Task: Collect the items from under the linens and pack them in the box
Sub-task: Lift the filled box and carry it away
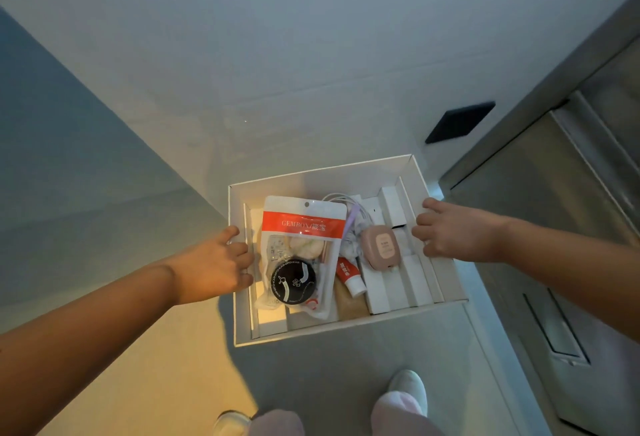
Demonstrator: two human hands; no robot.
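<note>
A white open box (346, 333) hangs in front of me above the floor, carried by both hands. My left hand (216, 267) grips its left wall, fingers curled over the rim. My right hand (453, 231) grips the right wall the same way. Inside lie a clear pouch with a red band (303, 227), a round black compact (293, 281) on top of it, a pink case (380, 246), a red and white tube (349, 278) and a coiled white cable (349, 203). White cardboard dividers (394, 283) line the right side.
Pale floor lies below, with my feet in light slippers (408, 390) near the bottom edge. A white wall runs ahead with a dark rectangular panel (459, 122) on it. A grey metal door or frame (568, 213) stands at the right.
</note>
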